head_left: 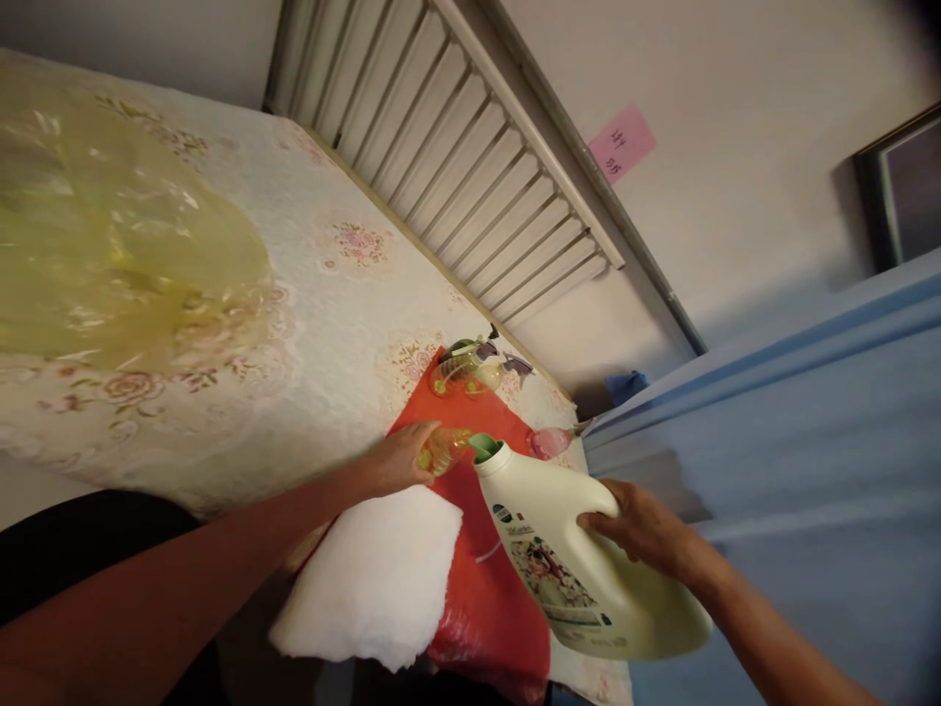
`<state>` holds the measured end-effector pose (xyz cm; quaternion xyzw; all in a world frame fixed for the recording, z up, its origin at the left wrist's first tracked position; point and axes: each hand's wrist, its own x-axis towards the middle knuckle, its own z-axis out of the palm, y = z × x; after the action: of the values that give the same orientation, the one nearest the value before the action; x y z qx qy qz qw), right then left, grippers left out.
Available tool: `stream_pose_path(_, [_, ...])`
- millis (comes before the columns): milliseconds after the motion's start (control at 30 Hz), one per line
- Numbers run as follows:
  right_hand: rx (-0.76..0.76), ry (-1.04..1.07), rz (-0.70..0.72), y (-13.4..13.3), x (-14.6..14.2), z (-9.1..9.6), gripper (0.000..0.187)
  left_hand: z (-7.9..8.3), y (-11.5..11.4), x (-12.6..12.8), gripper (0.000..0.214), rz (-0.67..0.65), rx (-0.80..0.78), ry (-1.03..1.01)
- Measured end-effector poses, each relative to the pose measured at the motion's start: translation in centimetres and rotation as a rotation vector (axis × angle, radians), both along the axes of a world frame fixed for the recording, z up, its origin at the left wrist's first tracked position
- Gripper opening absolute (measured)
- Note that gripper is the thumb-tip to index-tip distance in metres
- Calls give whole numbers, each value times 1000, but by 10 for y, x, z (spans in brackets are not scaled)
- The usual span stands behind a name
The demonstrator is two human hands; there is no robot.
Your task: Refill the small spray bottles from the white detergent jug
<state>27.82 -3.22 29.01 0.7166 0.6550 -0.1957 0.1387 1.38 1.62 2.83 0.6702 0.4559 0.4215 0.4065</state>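
Note:
My right hand (624,520) is closed around the handle of a large pale-green detergent jug (588,559) with a printed label. The jug tilts to the left, and its green spout (485,447) meets the mouth of a small clear plastic bottle (444,451). That bottle lies tipped in my left hand (403,457), whose fingers wrap round its base end. Some yellowish tint shows in the bottle. Whether liquid flows between them I cannot tell. Below my left hand a thick white cloth (374,579) lies over a red plastic sheet (489,588).
Spray bottles (470,371) stand at the far end of the red sheet, and a pink bottle (548,443) lies to the right. A yellow plastic bag (124,226) sits on the floral tablecloth (323,333). A radiator (441,147) lines the wall; a blue curtain (823,441) hangs right.

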Motion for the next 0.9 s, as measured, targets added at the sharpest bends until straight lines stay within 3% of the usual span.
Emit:
stream_pose_path(233, [8,14,-5,1,-1,0,29,-1,0,0,64,-4,5,-11])
stream_pose_path(467, [24,13,-19,1,4,-2,29,-7,3,4,77,13,4,-20])
stream_pose_path(900, [11,2,-15,2,3,-2,29,3,-1,-1,78,-1,-11,44])
